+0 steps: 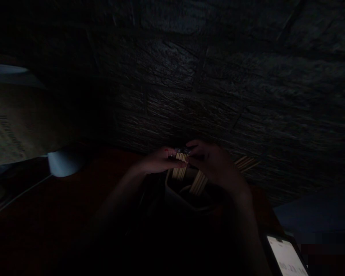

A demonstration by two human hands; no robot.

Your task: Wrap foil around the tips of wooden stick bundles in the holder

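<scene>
The scene is very dark. Pale wooden sticks (178, 171), which look like chopsticks, stand in a tight bundle between my hands, with a dark, glinting patch at their top. My left hand (159, 160) grips the bundle from the left, thumb and fingers pressed to it. From the right, my right hand (214, 163) curls its fingers against the top of the same bundle. Below both hands is a wide, angular container (172, 197); the bundle's lower ends reach into it. More pale sticks (199, 183) lean inside, under my right hand.
Several stick ends (247, 164) jut out behind my right wrist. A rough block wall (172, 84) rises close behind. At left are a brown printed bag (25, 122) and a white, cup-like object (63, 164). A lit phone (287, 257) showing digits lies at lower right.
</scene>
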